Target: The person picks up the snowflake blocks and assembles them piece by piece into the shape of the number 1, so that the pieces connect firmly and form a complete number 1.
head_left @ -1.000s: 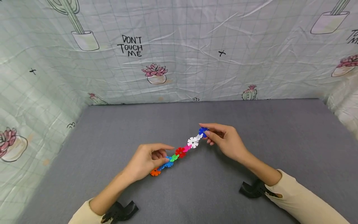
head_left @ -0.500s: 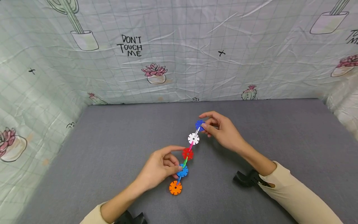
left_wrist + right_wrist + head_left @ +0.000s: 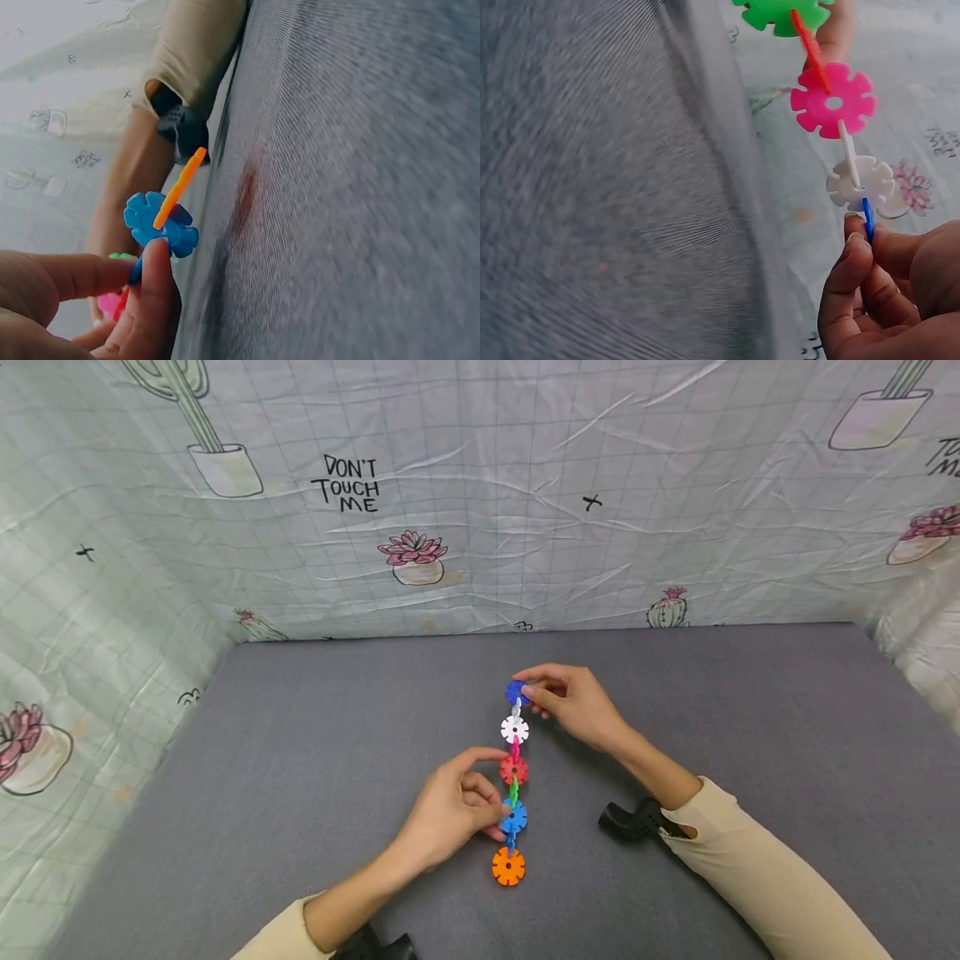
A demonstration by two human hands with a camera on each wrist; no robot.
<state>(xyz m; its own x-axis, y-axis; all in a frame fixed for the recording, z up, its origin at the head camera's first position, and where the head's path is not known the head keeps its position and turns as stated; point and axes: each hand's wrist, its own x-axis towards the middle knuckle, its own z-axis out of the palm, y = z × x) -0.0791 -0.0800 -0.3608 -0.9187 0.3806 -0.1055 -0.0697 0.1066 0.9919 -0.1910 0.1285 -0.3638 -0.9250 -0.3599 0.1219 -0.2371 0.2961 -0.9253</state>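
Observation:
Several notched plastic discs are slotted together into a chain, which runs in a nearly straight line away from me over the table. My left hand pinches a light blue disc near the chain's close end. Below that hangs an orange disc, seen edge-on in the left wrist view. My right hand pinches the dark blue disc at the far end. Between the hands sit a red disc and a white disc. A green disc and a pink disc show flat in the right wrist view.
The grey tabletop stretches out around both hands. Behind it hangs a wrinkled curtain printed with cacti and writing. Black wrist mounts sit under both forearms, one by the right sleeve.
The chain has swung from a slant to nearly straight away from me. My left hand has moved right with the light blue disc; my right hand has moved left and slightly away.

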